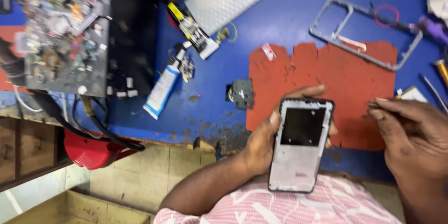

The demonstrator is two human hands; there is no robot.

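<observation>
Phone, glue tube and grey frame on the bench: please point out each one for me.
phone (301, 147), head view, on its open pale back
glue tube (162, 88), head view, on the middle of its white and blue body
grey frame (359, 49), head view, on its lower long bar

Phone repair workshop. Worn blue table, paint chipped at the near edge, with a torn red mat just beyond the left hand, which holds an opened phone body. Bare grey phone frame farther out past the right hand. Far off to the left of the left hand: tray of loose small parts, glue tube, small circuit board, black cables.
</observation>
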